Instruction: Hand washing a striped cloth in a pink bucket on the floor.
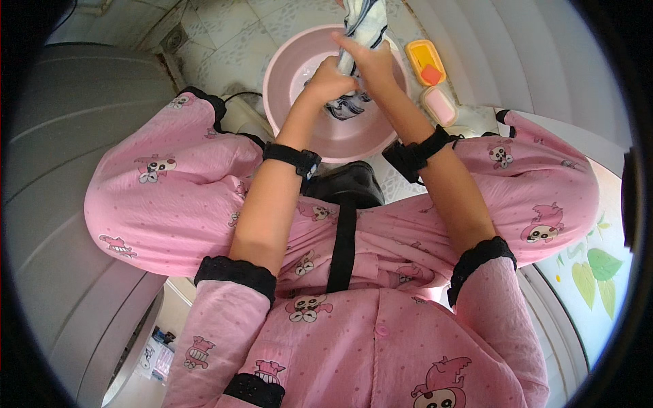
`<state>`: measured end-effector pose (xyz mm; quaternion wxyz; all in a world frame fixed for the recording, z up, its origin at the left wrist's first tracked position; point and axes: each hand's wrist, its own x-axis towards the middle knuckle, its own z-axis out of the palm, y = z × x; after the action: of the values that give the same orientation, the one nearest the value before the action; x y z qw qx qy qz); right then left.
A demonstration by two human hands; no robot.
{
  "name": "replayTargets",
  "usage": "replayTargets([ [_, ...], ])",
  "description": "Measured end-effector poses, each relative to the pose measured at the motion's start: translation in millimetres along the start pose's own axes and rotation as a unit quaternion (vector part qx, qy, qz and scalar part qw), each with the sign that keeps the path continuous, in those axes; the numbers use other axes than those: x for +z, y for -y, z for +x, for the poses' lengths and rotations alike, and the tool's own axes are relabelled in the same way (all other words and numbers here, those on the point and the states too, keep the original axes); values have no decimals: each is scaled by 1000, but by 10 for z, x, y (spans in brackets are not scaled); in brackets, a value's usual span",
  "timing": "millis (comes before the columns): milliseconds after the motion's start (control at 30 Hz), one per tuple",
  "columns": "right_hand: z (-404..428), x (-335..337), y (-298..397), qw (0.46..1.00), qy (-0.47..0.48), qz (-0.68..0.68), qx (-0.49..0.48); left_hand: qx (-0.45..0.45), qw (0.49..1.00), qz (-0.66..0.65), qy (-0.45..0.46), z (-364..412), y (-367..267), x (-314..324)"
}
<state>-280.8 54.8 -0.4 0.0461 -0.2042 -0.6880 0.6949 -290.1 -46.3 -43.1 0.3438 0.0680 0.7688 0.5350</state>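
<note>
Both hands are on a wet-looking white cloth with dark blue stripes (pixel 366 23), over a pink plastic basin (pixel 352 145). My left hand (pixel 331 81) grips it low down. Just above and to the right, my right hand (pixel 375 61) is wrapped around the cloth, with the thumb across its left side. The cloth is bunched into a narrow roll between the hands. Its upper part runs out of the top of the view, and its lower end (pixel 347 107) hangs inside the basin. A small skin-coloured patch shows beside the cloth at the top edge; whose it is, I cannot tell.
Right of the basin, a yellow soap dish (pixel 422 51) holds an orange-red piece, near a pink soap bar in a case (pixel 440 106). A floor drain (pixel 174 39) lies at upper left. Grey panelled surfaces (pixel 76 153) rise closely on the left. A black pouch (pixel 352 186) hangs between my knees.
</note>
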Motion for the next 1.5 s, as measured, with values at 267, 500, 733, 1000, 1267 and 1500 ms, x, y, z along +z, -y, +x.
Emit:
replayTargets([
  [267, 156, -76, -152, 997, -22, 58, 49, 34, 995, 16, -93, -6, -82, 104],
  [500, 253, -229, -59, 963, 258, 27, 70, 44, 993, 9, -112, 129, 82, -42],
  [733, 251, -491, -390, 909, 372, -187, 2, 54, 979, -37, -195, 95, -48, -189],
  [1000, 146, -288, -672, 934, 265, -202, -131, 49, 959, -201, -194, 84, -170, 8],
  [1267, 120, -229, -697, 977, 146, -123, -94, 96, 916, -374, -104, 135, -237, -76],
  [1500, 91, -184, -721, 987, 103, -63, -104, 113, 916, -380, -68, 143, -253, -92],
])
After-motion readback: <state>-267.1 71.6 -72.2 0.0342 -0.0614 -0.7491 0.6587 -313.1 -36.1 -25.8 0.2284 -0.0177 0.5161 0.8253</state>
